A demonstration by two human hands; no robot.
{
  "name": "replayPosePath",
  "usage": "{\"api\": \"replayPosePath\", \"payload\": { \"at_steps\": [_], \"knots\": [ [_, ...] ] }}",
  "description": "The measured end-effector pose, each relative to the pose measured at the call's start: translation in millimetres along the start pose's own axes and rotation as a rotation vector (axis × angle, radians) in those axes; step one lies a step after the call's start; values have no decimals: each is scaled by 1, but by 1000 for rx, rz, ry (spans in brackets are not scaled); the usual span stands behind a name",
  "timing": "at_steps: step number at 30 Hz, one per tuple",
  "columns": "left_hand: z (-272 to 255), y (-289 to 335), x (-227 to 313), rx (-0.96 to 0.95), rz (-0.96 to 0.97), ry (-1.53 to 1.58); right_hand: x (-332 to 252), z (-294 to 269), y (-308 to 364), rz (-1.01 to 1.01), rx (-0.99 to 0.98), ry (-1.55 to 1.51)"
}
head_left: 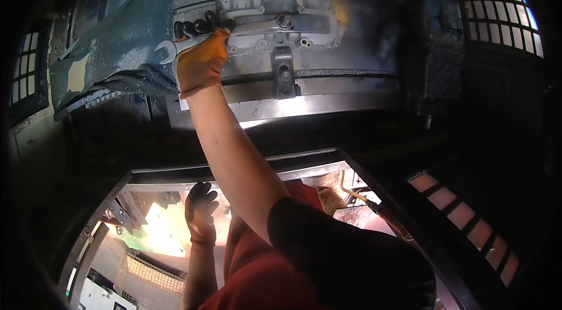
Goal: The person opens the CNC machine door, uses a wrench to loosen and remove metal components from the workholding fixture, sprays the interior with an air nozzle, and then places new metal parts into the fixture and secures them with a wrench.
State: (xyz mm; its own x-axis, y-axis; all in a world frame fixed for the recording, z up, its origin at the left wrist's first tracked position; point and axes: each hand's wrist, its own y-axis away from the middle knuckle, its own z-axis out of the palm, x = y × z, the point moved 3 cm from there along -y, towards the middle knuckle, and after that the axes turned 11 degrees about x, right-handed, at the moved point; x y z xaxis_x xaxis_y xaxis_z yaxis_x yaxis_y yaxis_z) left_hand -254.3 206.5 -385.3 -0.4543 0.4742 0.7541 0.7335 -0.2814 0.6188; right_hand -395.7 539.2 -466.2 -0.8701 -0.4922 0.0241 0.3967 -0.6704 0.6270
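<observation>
My right hand [203, 63], in an orange glove with black fingertips, is closed round the shaft of a long combination wrench [253, 28]. The wrench's open jaw sticks out to the left of the hand. Its ring end sits over a nut [285, 21] on a light grey cast metal part [246, 1], which lies on a metal bed. Just nearer than the ring end is a dark slotted clamp [284, 73]. My left hand [201, 213], gloved alike, hangs low at my left side with its fingers stretched up and nothing visible in it.
A worn blue-green sheet [126, 47] drapes over the bed's left side. Nearer me runs a dark metal frame [234, 165]. An air gun with a bent brass tube [374, 207] lies at lower right. A wire mesh basket [153, 275] stands lower left. The far right is dark and blurred.
</observation>
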Motion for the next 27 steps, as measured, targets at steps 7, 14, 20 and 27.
{"api": "replayPosePath", "payload": {
  "at_steps": [7, 14, 20, 27],
  "knots": [
    [-19, 14, -31, 29, -125, 35, -12, 39, 24, 160, -22, 102],
    [5, -10, -23, -73, -123, 68, -134, -35, 96, 288, -30, 726],
    [27, -110, 0, -195, -116, 563, -320, 84, 64, -450, -44, 3080],
    [199, -180, 195, 4, 1289, -551, -330, 163, 6, -1021, -490, 3131]
  ]
}}
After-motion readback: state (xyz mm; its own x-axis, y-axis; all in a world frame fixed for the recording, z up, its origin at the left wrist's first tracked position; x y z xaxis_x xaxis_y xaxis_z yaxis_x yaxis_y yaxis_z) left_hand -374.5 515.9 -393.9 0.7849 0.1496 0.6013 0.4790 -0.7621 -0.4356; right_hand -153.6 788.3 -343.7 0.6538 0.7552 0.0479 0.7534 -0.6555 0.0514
